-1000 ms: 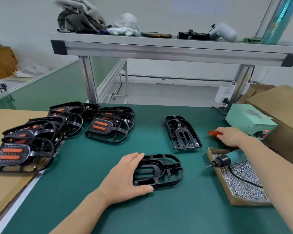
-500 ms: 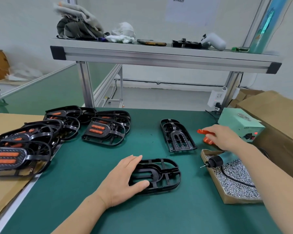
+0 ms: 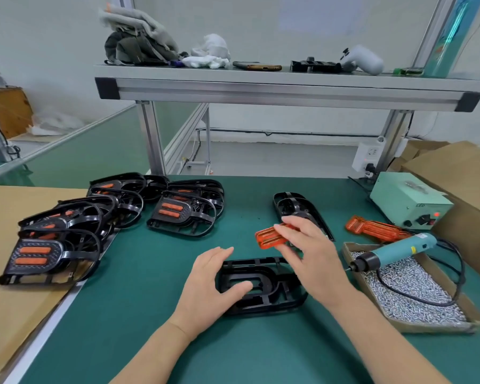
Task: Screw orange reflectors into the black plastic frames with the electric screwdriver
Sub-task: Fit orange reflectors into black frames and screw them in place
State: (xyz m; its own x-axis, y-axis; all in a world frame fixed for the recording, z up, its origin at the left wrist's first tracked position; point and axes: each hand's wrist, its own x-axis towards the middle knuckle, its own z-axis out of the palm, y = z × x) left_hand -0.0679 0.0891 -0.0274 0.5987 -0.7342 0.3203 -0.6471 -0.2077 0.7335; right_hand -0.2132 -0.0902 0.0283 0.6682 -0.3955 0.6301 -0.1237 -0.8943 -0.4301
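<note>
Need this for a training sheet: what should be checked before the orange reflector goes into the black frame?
1. Black plastic frame flat on green mat, left hand resting on it: ok.
2. Translucent orange reflector pinched by right hand: ok.
3. Reflector lined up over the frame's opening: not ok, it hovers beyond the far edge.
4. Reflector right way up: cannot tell.
5. Teal electric screwdriver lying on cardboard tray of silver screws: ok.

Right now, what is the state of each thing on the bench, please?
Frame: empty, flat, under the left hand.
Reflector: pinched by the right hand, not fitted.
Screwdriver: lying on the screw tray, unheld.
Spare reflectors: loose on the mat.
Piled frames: reflectors in place.
Power box: red light on.
</note>
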